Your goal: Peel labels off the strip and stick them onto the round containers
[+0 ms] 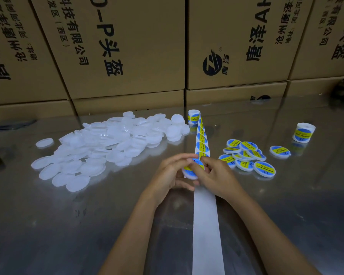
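Observation:
My left hand (170,173) holds a round white container (190,173) at the table's middle, fingers curled round its edge. A blue and yellow label (193,165) lies on its top, and the fingers of my right hand (213,175) press on it. The label strip (203,139) runs from a small roll (193,116) at the back down to my hands. Its bare white backing (206,225) continues toward me. A big heap of plain white containers (107,143) lies to the left. Several labelled containers (244,157) are piled to the right.
A second label roll (303,132) stands at the right, with a single labelled container (279,151) near it. Brown printed cartons (127,46) form a wall along the table's far edge. The tabletop (68,225) is shiny metal.

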The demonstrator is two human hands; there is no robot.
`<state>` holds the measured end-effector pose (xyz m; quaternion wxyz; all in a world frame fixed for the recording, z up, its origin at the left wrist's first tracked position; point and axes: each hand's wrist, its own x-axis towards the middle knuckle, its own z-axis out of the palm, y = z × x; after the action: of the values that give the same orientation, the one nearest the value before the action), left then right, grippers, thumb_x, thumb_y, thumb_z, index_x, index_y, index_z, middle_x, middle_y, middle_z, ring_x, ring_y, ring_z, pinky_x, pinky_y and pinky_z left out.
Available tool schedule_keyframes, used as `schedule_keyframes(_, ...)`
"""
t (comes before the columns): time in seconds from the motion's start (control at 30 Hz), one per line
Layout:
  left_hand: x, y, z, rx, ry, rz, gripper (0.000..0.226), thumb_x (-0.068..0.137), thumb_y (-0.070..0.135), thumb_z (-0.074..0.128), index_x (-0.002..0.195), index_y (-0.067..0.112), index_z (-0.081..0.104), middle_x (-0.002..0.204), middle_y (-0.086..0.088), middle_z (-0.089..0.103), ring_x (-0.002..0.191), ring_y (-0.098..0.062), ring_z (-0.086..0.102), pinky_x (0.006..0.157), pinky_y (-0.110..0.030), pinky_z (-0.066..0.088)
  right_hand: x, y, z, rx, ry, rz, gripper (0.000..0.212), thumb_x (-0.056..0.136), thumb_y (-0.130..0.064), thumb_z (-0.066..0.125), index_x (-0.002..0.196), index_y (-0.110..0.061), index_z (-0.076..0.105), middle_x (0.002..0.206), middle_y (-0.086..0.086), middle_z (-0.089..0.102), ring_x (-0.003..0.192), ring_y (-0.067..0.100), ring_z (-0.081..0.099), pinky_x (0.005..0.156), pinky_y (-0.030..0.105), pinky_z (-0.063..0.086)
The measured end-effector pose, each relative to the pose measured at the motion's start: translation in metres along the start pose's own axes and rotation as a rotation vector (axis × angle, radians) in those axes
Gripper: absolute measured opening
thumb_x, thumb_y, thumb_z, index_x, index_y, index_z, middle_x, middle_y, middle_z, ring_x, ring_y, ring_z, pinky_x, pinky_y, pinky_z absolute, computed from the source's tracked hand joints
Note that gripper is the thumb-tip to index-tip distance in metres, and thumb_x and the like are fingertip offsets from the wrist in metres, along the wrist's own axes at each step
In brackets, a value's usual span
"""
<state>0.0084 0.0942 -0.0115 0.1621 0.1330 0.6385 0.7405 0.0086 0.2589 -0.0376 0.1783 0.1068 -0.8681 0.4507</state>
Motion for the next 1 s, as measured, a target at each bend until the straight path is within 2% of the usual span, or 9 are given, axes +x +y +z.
schedule_keyframes(0.1,-0.001,-0.001,0.003,0.071,-0.059,0.019,0.042,0.095,0.004,0.061,0.131,0.024,0.063,0.098,-0.009,0.073,0.076,-0.026,0.07,0.062,-0.033,0.061,0.003,0.002,-0.003,-0.029,0.066,0.02,0.049,0.098,-0.04,0.053,0.06,-0.012,0.038,0.049,-0.005,0.03,0.053,0.013,0.032,0.054,0.032,0.028)
schedule_keyframes(0.17,-0.001,-0.001,0.007,0.092,-0.052,0.031,0.048,0.093,0.0,0.065,0.135,0.024,0.06,0.094,-0.005,0.072,0.073,-0.023,0.069,0.063,-0.033,0.061,0.003,0.003,-0.006,-0.025,0.096,0.006,0.047,0.101,-0.037,0.048,0.058,-0.018,0.04,0.046,-0.006,0.035,0.051,0.011,0.034,0.054,0.029,0.027)
schedule_keyframes(0.3,0.0,-0.001,0.011,0.068,0.041,0.08,0.043,0.09,-0.001,0.069,0.129,0.018,0.065,0.095,-0.015,0.075,0.065,-0.025,0.07,0.06,-0.033,0.062,0.002,-0.002,-0.006,0.043,0.112,-0.001,0.042,0.103,-0.039,0.045,0.064,-0.028,0.055,0.047,-0.008,0.038,0.05,0.008,0.036,0.053,0.025,0.028)
schedule_keyframes(0.37,0.001,-0.001,0.01,0.059,0.091,0.116,0.039,0.09,0.001,0.07,0.126,0.016,0.066,0.094,-0.017,0.076,0.062,-0.026,0.071,0.058,-0.032,0.061,0.003,-0.007,-0.005,0.137,0.124,0.002,0.043,0.103,-0.039,0.045,0.061,-0.033,0.053,0.05,-0.01,0.038,0.052,0.007,0.036,0.054,0.025,0.03)
schedule_keyframes(0.47,0.001,-0.001,0.006,0.046,0.161,0.164,0.034,0.092,0.004,0.068,0.123,0.018,0.067,0.09,-0.016,0.077,0.059,-0.025,0.072,0.054,-0.03,0.06,0.002,-0.01,-0.003,0.169,0.087,0.009,0.05,0.098,-0.052,0.044,0.066,-0.014,0.049,0.055,-0.008,0.039,0.057,0.01,0.037,0.058,0.032,0.033)
schedule_keyframes(0.57,0.003,-0.001,0.004,0.026,0.228,0.174,0.029,0.094,0.005,0.065,0.117,0.023,0.07,0.091,-0.017,0.076,0.059,-0.024,0.071,0.052,-0.029,0.059,0.0,-0.011,0.0,0.119,0.033,0.023,0.061,0.084,-0.065,0.056,0.064,-0.009,0.042,0.053,-0.007,0.035,0.055,0.011,0.033,0.056,0.033,0.031)
schedule_keyframes(0.73,0.005,-0.003,0.009,0.071,0.274,0.176,0.02,0.103,0.019,0.054,0.108,0.012,0.072,0.078,-0.013,0.075,0.049,-0.022,0.066,0.047,-0.029,0.058,-0.001,-0.011,0.0,0.186,-0.03,0.068,0.051,0.069,-0.062,0.073,0.054,-0.022,0.044,0.048,-0.012,0.035,0.049,0.005,0.031,0.049,0.021,0.027)
schedule_keyframes(0.87,0.005,-0.004,0.01,0.084,0.25,0.173,0.025,0.105,0.022,0.048,0.114,0.012,0.069,0.075,-0.003,0.074,0.05,-0.018,0.064,0.049,-0.029,0.058,0.0,-0.012,0.002,0.173,-0.049,0.056,0.048,0.089,-0.041,0.068,0.056,-0.012,0.049,0.047,-0.012,0.032,0.046,0.005,0.031,0.046,0.017,0.025)
schedule_keyframes(1.0,0.007,-0.003,0.014,0.05,0.223,0.161,0.029,0.105,0.017,0.047,0.131,0.023,0.061,0.077,-0.002,0.074,0.054,-0.017,0.067,0.051,-0.031,0.059,0.003,-0.009,-0.001,0.118,0.005,0.123,0.055,0.098,-0.042,0.055,0.058,-0.005,0.045,0.049,-0.006,0.033,0.045,0.006,0.031,0.046,0.019,0.025)
